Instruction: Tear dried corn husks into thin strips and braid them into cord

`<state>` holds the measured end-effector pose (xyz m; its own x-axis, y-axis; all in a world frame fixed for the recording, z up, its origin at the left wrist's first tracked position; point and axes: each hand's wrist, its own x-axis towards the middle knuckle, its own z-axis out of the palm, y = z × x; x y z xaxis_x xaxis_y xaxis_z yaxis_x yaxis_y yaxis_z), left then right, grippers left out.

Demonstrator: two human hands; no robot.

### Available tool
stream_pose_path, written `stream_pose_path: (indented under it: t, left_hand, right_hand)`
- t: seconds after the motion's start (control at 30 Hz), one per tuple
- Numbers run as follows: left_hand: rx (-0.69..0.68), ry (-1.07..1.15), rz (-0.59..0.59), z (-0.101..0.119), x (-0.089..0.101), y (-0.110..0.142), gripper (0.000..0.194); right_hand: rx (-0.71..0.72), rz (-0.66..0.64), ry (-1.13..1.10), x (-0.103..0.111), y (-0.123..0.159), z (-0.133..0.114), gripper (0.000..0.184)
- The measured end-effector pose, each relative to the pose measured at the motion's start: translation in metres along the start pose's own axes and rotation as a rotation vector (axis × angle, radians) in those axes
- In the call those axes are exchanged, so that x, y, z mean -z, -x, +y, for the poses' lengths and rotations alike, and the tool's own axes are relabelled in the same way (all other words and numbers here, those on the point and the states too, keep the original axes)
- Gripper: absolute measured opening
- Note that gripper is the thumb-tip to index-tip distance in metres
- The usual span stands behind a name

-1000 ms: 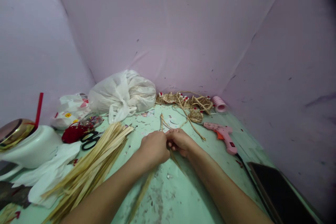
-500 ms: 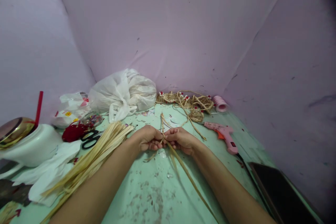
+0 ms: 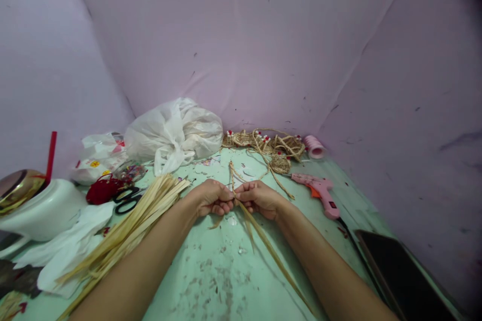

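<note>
Over the middle of the pale green table, my left hand (image 3: 215, 198) and my right hand (image 3: 260, 199) meet fingertip to fingertip. Both pinch a thin straw-coloured braid (image 3: 232, 176), whose finished end points away from me. From under my right fingers a long loose fibre strand (image 3: 276, 256) trails toward the lower right, and shorter ends hang below the hands. The exact crossing of the strands is hidden by my fingers. Left of my left hand lies a bundle of flat dry fibre strips (image 3: 150, 210), partly behind my left forearm.
Black scissors (image 3: 127, 201), red yarn (image 3: 103, 189) and a white pot (image 3: 48, 210) stand left. A white plastic bag (image 3: 176, 133) and coiled braided pieces (image 3: 263, 145) sit along the back wall. Right are a pink glue gun (image 3: 316, 190), a pink spool (image 3: 314, 147) and a dark flat device (image 3: 399, 271).
My fingers have shifted slightly at the braid, and the hanging strands have swung a little. The whole view has moved a little; both hands keep their pinch.
</note>
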<state>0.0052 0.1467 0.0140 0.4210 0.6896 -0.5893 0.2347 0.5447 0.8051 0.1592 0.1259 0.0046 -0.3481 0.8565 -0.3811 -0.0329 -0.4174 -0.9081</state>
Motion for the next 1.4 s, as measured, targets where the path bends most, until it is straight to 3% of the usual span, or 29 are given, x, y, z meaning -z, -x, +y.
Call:
stream_pose_path:
  t: [0.17,0.33,0.47,0.6,0.7,0.8,0.9,1.0,1.07,1.2,1.27,1.4]
  left_hand:
    - [-0.028,-0.193,0.144,0.002,-0.008,0.003,0.012]
    - [-0.036,-0.416,0.288,0.005,-0.017,0.009,0.018]
    - [-0.081,-0.397,0.301,0.005,-0.02,0.01,0.021]
    - [-0.038,-0.318,0.321,0.003,-0.018,0.007,0.018]
    - [-0.074,-0.254,0.238,0.002,-0.011,0.005,0.013]
    - [-0.111,-0.254,0.167,0.001,-0.002,0.004,0.008]
    - [-0.135,-0.237,0.112,0.0,0.005,0.004,0.003]
    - [-0.139,-0.189,0.049,0.001,0.009,0.004,0.007]
    - [-0.143,-0.169,0.026,0.001,0.01,0.004,0.009]
    - [-0.173,-0.15,-0.008,0.0,0.01,0.002,0.009]
    - [-0.183,-0.166,-0.018,-0.001,0.01,0.001,0.008]
    - [-0.163,-0.309,0.022,-0.003,0.013,0.0,0.011]
  right_hand:
    - [-0.008,0.102,0.189,-0.003,0.0,-0.001,0.005]
    - [0.114,0.293,0.768,-0.011,0.002,-0.004,0.002]
    - [0.115,0.426,1.179,-0.027,0.016,-0.015,0.007]
    - [0.09,0.421,1.329,-0.049,0.028,-0.019,0.016]
    - [0.13,0.376,1.382,-0.059,0.031,-0.018,0.021]
    - [0.149,0.27,1.334,-0.054,0.034,-0.021,0.015]
    - [0.082,0.184,1.111,-0.035,0.035,-0.029,0.012]
    - [0.088,0.333,0.789,-0.015,0.029,-0.034,0.016]
    - [0.016,0.338,0.526,-0.012,0.023,-0.031,0.01]
    - [-0.142,0.126,0.119,-0.025,0.015,-0.02,0.009]
    - [-0.142,0.096,0.073,-0.03,0.013,-0.015,0.013]
    - [-0.089,0.165,0.17,-0.028,0.007,-0.007,0.018]
